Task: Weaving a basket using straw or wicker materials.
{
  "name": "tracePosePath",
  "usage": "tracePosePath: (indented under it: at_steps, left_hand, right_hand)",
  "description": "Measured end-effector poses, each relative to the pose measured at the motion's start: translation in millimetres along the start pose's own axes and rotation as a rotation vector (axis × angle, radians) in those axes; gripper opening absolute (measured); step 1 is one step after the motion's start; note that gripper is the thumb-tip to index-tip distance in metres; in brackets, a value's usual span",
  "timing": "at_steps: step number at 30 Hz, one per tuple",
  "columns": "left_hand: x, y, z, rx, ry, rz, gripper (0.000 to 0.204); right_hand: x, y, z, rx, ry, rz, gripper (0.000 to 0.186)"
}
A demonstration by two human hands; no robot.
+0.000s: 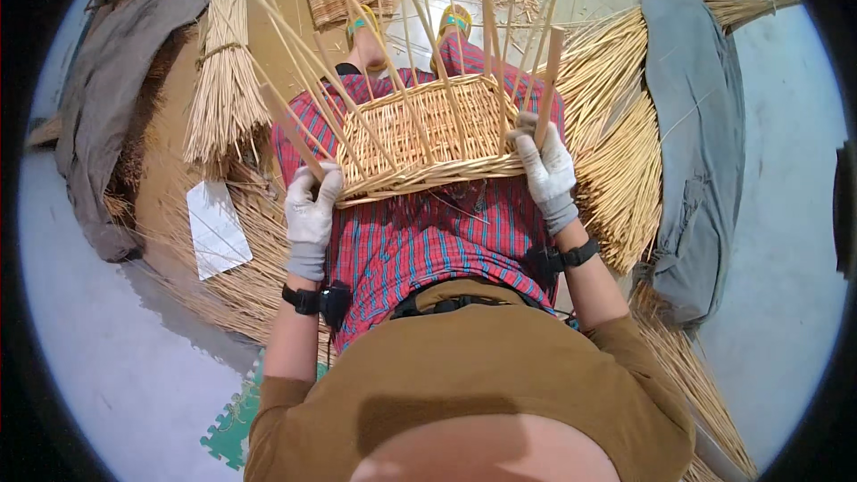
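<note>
Now a half-made basket rests on the person's lap, on the red striped cloth. Its long sticks poke up. The left hand holds the basket's left corner, fingers curled around a stick. The right hand grips a thick stick at the right corner, fingers wrapped tight. Straw bundles lie on the floor.

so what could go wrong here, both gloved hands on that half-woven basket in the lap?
1. The loose upright stakes fan out toward the head; one could spring back if a hand slips.
2. The right hand grips a thick corner stick at the basket rim; bending it hard might snap it.
3. The left hand steadies only the opposite corner, so the basket could tip off the lap toward the straw bundles.
</note>
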State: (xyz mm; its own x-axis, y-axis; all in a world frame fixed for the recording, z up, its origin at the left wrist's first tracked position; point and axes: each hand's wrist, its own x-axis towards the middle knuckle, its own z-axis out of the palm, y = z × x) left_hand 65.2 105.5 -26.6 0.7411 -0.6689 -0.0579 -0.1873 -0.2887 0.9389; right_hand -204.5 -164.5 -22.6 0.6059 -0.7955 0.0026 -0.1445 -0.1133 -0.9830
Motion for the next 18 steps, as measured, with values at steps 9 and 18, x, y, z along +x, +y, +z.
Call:
tracePosePath:
  at_steps: [9,18]
  left_hand:
    - [37.7,27.9,23.7,-0.282,0.105,0.099,0.040]
    - [42.5,-9.0,25.5,-0.406,0.255,0.060,0.027]
  right_hand:
    - [-8.3,-2.2,-5.7,-0.591,-0.049,-0.518,0.090]
    - [56.8,-20.2,-9.9,-0.650,-0.234,-0.643,0.060]
